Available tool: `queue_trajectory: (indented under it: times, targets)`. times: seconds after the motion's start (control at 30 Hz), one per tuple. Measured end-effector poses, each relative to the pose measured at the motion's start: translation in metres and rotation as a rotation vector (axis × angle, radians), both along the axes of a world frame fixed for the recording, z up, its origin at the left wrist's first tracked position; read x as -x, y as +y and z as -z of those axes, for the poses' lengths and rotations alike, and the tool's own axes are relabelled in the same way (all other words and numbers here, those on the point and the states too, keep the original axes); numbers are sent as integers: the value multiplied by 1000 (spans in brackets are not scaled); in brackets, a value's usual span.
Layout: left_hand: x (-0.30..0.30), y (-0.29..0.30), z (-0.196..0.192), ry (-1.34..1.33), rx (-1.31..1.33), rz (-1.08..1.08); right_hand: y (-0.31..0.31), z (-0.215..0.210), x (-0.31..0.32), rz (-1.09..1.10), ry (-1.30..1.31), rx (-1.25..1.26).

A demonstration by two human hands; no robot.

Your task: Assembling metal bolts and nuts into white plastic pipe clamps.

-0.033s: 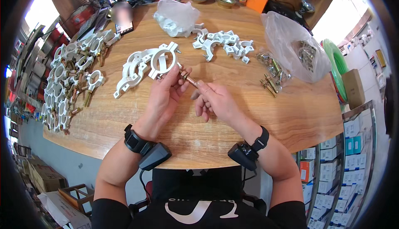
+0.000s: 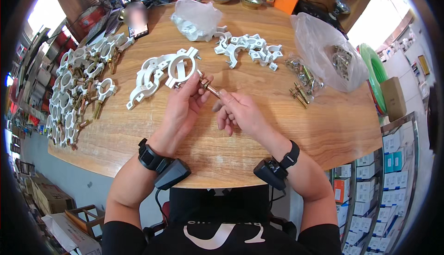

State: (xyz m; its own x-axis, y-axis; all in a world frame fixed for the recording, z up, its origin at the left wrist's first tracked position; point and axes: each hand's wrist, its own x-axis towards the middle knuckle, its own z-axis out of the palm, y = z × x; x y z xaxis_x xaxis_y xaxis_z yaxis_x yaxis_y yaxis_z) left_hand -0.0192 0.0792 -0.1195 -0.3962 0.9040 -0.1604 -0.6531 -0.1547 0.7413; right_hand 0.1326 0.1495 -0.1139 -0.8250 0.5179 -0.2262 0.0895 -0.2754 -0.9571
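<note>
I have the brass-coloured bolt pinched between the right hand's thumb and fingers, just right of the smooth white ring, while the left hand is curled round its other end (whether it also grips the ring, I can't tell). Left of the ring, a heap of bolted rings looks finished; right of it, curved half-rings and shiny loose bolts seem still unjoined.

Brass-coloured, threaded metal bolt, between the fingertips of the left hand and those of the right hand: any turn or shift since the earlier picture was too slight to tell.
</note>
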Motion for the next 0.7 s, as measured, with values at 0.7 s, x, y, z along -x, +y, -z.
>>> queue_trajectory:
  times: [0.7]
  targets:
    - [2, 0, 6, 6, -30, 12, -2, 2, 4, 101, 49, -103]
